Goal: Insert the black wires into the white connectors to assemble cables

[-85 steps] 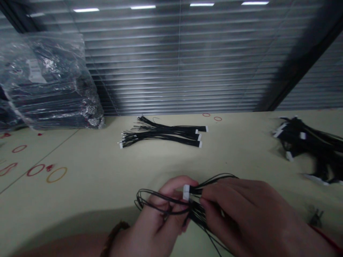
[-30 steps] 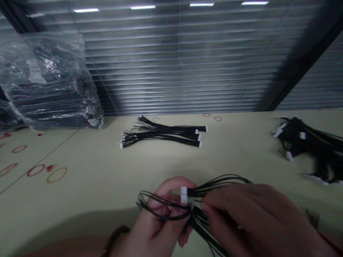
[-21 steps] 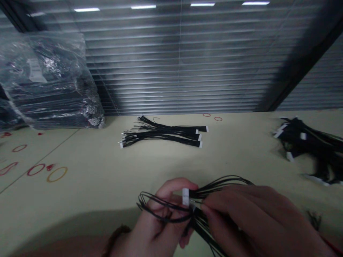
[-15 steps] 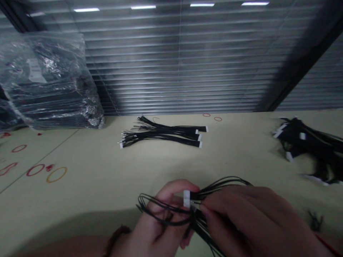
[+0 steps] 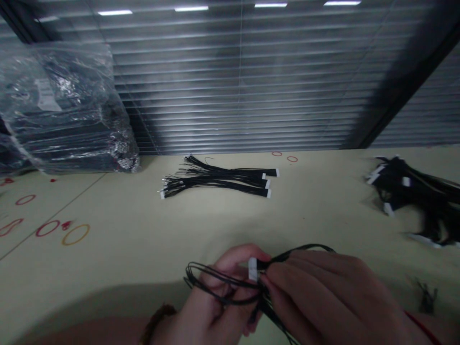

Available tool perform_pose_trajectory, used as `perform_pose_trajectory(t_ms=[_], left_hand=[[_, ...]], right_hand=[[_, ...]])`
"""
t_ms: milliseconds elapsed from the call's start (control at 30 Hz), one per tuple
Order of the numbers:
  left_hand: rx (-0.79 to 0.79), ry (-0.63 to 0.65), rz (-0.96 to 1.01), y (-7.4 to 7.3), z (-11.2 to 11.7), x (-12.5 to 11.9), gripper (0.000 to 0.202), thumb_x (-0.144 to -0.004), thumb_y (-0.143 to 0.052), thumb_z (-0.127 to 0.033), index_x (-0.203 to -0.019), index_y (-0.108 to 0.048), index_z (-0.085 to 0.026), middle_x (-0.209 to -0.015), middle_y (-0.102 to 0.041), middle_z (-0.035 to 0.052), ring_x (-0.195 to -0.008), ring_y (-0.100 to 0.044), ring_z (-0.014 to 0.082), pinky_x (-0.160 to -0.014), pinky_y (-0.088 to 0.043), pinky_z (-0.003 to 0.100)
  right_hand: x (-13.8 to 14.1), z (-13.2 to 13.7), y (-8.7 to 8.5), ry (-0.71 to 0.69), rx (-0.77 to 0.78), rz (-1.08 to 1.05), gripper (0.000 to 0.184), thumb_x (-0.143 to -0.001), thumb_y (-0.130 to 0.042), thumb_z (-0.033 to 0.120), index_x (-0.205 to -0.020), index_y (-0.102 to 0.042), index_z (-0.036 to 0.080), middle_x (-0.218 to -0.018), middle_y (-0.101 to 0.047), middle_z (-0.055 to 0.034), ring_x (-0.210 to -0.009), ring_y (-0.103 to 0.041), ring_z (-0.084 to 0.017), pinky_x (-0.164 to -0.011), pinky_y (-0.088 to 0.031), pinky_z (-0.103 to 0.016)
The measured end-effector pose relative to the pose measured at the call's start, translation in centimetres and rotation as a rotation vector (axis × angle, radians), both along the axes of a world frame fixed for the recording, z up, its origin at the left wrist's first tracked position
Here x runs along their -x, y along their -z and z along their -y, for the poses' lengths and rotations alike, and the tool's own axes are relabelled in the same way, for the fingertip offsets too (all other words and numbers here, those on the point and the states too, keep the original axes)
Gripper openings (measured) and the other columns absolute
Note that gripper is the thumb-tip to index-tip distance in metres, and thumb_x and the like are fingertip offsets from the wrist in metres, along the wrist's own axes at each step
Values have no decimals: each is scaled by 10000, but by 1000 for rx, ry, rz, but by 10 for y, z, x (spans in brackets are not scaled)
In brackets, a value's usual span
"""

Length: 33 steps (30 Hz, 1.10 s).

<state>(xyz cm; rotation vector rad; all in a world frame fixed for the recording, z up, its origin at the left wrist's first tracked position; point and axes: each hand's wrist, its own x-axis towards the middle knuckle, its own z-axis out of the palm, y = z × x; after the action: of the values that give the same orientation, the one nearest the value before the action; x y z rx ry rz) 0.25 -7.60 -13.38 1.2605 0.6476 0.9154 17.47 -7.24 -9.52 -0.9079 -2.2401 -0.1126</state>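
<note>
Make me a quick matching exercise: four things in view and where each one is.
Things
1 White plastic connector on black wires
2 Flat bunch of black wires
3 Clear plastic bag of black bundles
4 Thin red cord

Places
A Back left of pale green table
B In left hand and right hand
C Around right wrist
D Back middle of table

Pairs
1-B, 2-D, 3-A, 4-C

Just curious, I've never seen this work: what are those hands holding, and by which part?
Thin black wires, gripped near their white connector by the left hand and right hand.
</note>
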Motion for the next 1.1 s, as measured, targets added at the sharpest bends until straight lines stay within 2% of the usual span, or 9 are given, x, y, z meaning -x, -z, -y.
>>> perform_pose_trajectory(t_ms=[200, 400, 467, 600, 833, 1000, 1100], left_hand=[[56, -27, -64, 0, 3, 0, 258, -944, -461, -358, -1173, -495, -244, -689, -447, -22, -583, -390, 103, -520, -323, 204], [-3, -31, 48, -8, -2, -5, 150, -943, -472, -296, -1069, -529, -240, -666, -427, -34, -543, -365, 90, -493, -315, 193], [-7, -59, 53, -11, -4, -6, 132, -939, -480, -284, -1052, -527, -236, -654, -428, -39, -526, -368, 84, -477, -318, 183], [31, -224, 86, -13, -7, -8, 160, -922, -519, -327, -1056, -499, -242, -592, -398, -69, -458, -355, 65, -415, -288, 149], [27, -81, 104, -11, 3, -2, 137, -932, -510, -302, -1063, -548, -301, -642, -430, -52, -528, -395, 70, -488, -338, 144], [36, -96, 66, -14, 7, -1, 173, -934, -499, -315, -1091, -570, -331, -660, -484, -31, -522, -421, 84, -469, -345, 162], [29, -99, 53, -15, 7, -1, 178, -925, -516, -327, -1091, -579, -339, -655, -507, -26, -522, -436, 89, -478, -357, 172]], right_hand=[[0, -3, 3, -39, -46, 15, 387, -1010, -213, 229, -821, -546, 172, -684, -632, 29, -579, -557, -102, -527, -376, -296], [2, -6, -12, -10, -5, 0, 420, -1004, -250, 227, -734, -569, 185, -666, -630, 31, -533, -552, -71, -505, -395, -250], [0, -4, -17, 8, 13, -46, 389, -996, -274, 224, -745, -569, 192, -666, -632, 30, -534, -560, -64, -515, -404, -233], [-8, -1, -23, 45, 96, -133, 212, -931, -395, 188, -795, -554, 221, -660, -635, 55, -544, -576, -48, -489, -393, -197], [-3, -2, -25, -5, 238, -222, 156, -827, -497, 143, -750, -595, 235, -645, -623, 91, -546, -575, -27, -527, -428, -142], [-2, -1, -20, 16, 208, -225, 155, -831, -490, 136, -780, -598, 235, -688, -645, 77, -585, -594, -42, -553, -445, -150], [-3, 0, -15, -14, 218, -303, 176, -848, -462, 127, -800, -589, 240, -692, -643, 77, -580, -582, -39, -572, -442, -156]])
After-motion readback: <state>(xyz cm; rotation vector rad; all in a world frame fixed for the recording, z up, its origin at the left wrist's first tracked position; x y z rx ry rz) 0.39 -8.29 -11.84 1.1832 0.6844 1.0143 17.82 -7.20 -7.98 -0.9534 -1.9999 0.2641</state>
